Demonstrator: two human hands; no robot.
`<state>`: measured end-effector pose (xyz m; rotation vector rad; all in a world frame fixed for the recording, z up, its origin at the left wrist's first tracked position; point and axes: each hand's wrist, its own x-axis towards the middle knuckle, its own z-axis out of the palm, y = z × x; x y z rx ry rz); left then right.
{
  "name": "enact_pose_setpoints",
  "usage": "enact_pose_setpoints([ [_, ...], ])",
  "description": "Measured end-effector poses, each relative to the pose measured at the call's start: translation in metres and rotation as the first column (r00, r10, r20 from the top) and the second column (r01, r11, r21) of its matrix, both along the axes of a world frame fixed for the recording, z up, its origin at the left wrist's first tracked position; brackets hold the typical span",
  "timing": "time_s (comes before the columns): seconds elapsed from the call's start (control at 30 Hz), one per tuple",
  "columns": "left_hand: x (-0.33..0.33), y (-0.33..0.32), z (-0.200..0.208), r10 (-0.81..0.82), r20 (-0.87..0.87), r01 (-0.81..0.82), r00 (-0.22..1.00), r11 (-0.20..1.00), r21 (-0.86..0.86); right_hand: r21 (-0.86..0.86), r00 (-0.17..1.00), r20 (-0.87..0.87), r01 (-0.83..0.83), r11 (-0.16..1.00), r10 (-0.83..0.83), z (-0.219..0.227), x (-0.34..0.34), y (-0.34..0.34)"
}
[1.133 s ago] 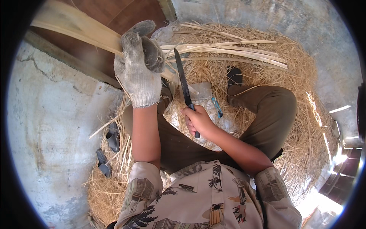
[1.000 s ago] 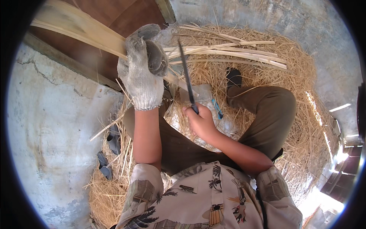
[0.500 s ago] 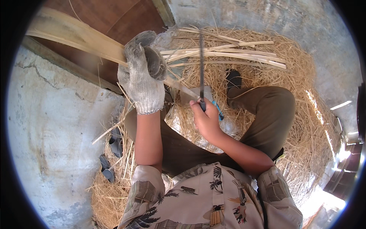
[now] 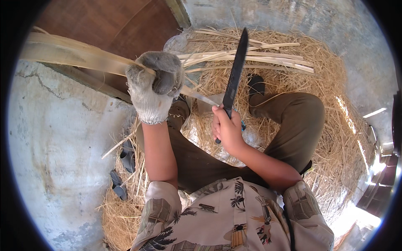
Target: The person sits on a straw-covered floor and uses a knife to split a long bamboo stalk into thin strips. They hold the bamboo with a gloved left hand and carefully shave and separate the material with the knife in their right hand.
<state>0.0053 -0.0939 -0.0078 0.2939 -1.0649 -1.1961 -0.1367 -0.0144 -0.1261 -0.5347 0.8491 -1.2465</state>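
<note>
My left hand [image 4: 155, 85], in a grey-and-white work glove, is closed around a long pale bamboo strip [image 4: 75, 54] that runs from the upper left to just past the glove. My right hand [image 4: 228, 127] is bare and grips the handle of a long dark knife [image 4: 235, 71], whose blade points up and slightly right. The blade stands to the right of the glove, apart from the strip. My legs in olive trousers are folded on the straw below the hands.
A bundle of split bamboo strips [image 4: 251, 58] lies on the straw pile [image 4: 335, 125] ahead. A brown wooden door [image 4: 109, 21] is at upper left, a concrete floor [image 4: 54, 167] at left. Dark sandals [image 4: 119, 184] lie by the straw's left edge.
The knife has swung from leaning left near the glove to upright, leaning slightly right. My right hand rose a little. The gloved hand kept its hold on the strip.
</note>
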Motion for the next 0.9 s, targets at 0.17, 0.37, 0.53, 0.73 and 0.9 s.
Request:
enact_pose_setpoints([
  [0.17, 0.019, -0.011, -0.013, -0.246, -0.057, 0.246, 0.968, 0.969, -0.014, 0.084, 0.948, -0.227, -0.207, 0.975, 0.221, -0.023, 0.009, 0.006],
  [0.37, 0.012, 0.0, -0.002, -0.121, 0.017, 0.12, 0.993, 0.992, 0.028, 0.127, 0.96, -0.013, -0.276, 0.953, 0.28, 0.005, -0.003, 0.006],
  [0.53, -0.005, 0.001, 0.008, -0.092, 0.086, 0.095, 0.992, 0.995, -0.035, -0.261, 0.946, -0.319, -0.025, 0.965, -0.062, -0.023, 0.005, -0.005],
  [0.73, 0.003, 0.001, 0.011, -0.072, 0.073, 0.074, 0.995, 0.997, -0.025, 0.071, 0.781, -0.564, -0.28, 0.957, 0.27, -0.044, -0.005, -0.023],
  [0.9, 0.003, 0.001, 0.01, -0.022, 0.089, 0.024, 0.996, 0.999, -0.022, -0.293, 0.913, -0.395, -0.017, 0.956, -0.104, -0.014, 0.002, -0.009],
])
